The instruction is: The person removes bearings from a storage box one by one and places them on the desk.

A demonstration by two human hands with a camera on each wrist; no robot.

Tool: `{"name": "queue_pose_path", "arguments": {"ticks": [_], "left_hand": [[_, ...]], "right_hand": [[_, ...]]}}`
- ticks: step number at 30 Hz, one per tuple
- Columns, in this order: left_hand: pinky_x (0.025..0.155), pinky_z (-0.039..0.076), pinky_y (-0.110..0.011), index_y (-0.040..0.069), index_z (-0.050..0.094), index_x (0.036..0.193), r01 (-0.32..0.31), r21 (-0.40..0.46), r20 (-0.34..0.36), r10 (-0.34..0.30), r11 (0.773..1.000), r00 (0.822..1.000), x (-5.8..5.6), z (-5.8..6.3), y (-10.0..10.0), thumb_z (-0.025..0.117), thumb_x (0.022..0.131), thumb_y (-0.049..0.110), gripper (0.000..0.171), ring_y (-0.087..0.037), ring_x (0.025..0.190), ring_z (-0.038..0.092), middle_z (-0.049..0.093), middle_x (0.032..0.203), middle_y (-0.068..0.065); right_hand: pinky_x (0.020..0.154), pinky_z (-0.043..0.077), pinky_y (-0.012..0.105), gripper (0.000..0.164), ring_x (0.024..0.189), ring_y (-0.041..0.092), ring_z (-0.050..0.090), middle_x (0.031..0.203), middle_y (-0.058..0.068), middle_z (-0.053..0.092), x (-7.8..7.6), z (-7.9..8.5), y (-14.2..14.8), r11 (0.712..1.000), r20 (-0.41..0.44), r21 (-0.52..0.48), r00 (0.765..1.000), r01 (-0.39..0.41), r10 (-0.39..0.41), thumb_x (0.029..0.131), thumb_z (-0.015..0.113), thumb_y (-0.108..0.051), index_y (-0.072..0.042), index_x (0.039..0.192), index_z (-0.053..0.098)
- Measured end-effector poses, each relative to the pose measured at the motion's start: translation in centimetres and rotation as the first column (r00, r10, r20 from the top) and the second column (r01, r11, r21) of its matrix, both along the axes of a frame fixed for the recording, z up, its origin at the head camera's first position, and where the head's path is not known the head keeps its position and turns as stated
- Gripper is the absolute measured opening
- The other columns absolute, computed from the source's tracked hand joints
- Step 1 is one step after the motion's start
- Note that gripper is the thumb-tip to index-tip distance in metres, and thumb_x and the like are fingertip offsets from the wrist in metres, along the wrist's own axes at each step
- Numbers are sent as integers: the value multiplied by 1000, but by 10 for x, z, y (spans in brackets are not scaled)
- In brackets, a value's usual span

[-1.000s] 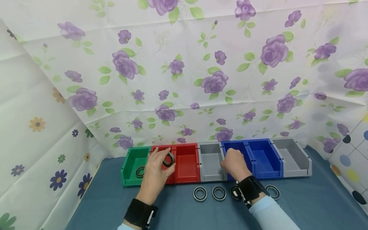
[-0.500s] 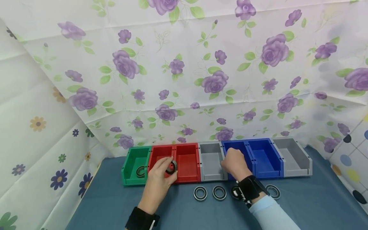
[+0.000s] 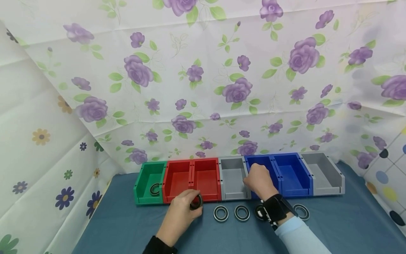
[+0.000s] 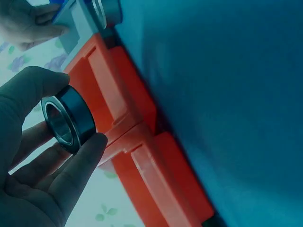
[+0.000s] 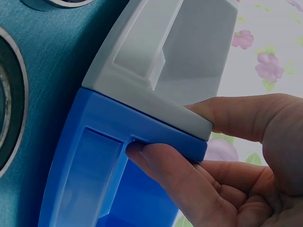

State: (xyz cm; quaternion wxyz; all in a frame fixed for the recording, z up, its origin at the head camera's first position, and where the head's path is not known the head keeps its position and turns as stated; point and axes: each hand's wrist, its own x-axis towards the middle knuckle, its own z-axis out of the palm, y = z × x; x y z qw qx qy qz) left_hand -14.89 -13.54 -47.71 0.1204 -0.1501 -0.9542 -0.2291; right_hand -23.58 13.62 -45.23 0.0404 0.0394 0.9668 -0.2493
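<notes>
My left hand point(image 3: 181, 213) holds a ball bearing point(image 3: 200, 202) upright by its rim, between thumb and fingers, at the front edge of the red bins. In the left wrist view the bearing point(image 4: 79, 116) shows its dark outer ring and open centre. My right hand point(image 3: 260, 180) pinches the adjoining side walls of the middle grey bin point(image 3: 234, 181) and the blue bin point(image 3: 257, 159) beside it. The right wrist view has the thumb on the grey wall point(image 5: 189, 120) and the index finger inside the blue one point(image 5: 128, 113). Another bearing point(image 3: 152, 190) lies in the green bin point(image 3: 142, 201).
Several bearings lie in a row before the bins, including one point(image 3: 215, 213) near my left hand and one point(image 3: 306, 214) at the right. My right wrist strap point(image 3: 275, 208) partly covers another. A second blue bin point(image 3: 290, 176) and a grey bin point(image 3: 328, 192) end the row. Floral cloth point(image 3: 203, 88) hangs behind.
My left hand has moved down and right with the bearing, from over the left red bin to the bins' front edge. The right hand keeps its place.
</notes>
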Motion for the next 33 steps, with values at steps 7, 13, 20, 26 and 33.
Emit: {"name": "queue_pose_path", "arguments": {"ticks": [7,13,20,26,33], "left_hand": [[77,49,-29,13,64,117,42,-26,77,-40,999,996,2,-8,4,80,70,23,51,-12,97,55,59,110,0],[77,49,-30,13,65,112,55,-49,112,-49,997,992,2,-12,7,80,69,21,46,-13,96,55,60,107,0],[75,50,-31,15,65,111,60,-77,205,-43,995,978,2,-16,10,81,67,22,47,-12,91,54,60,103,1],[75,50,-31,13,66,109,79,-92,234,-56,993,971,1,-20,11,81,66,21,46,-11,88,53,60,100,1],[75,49,-31,13,67,106,105,-146,284,-60,984,957,-1,-21,12,81,64,22,45,-9,83,51,60,96,3]], "right_hand": [[42,41,27,20,51,17,51,58,3,52,-1,-2,1,1000,-11,-4,1000,-4,4,76,67,-18,-9,61,57],[43,41,27,19,51,17,51,58,3,53,-1,-2,0,1000,-5,-7,1000,1,-1,76,67,-17,-9,62,58],[44,42,27,18,52,17,52,59,4,53,0,0,0,1000,4,-8,1000,3,-3,76,68,-18,-8,64,58],[43,42,28,19,51,18,51,59,4,53,0,0,0,1000,1,-11,1000,-1,1,77,68,-18,-8,63,58],[43,42,28,20,51,18,51,58,3,53,1,1,0,1000,-2,-13,1000,2,-2,76,68,-18,-9,62,58]]}}
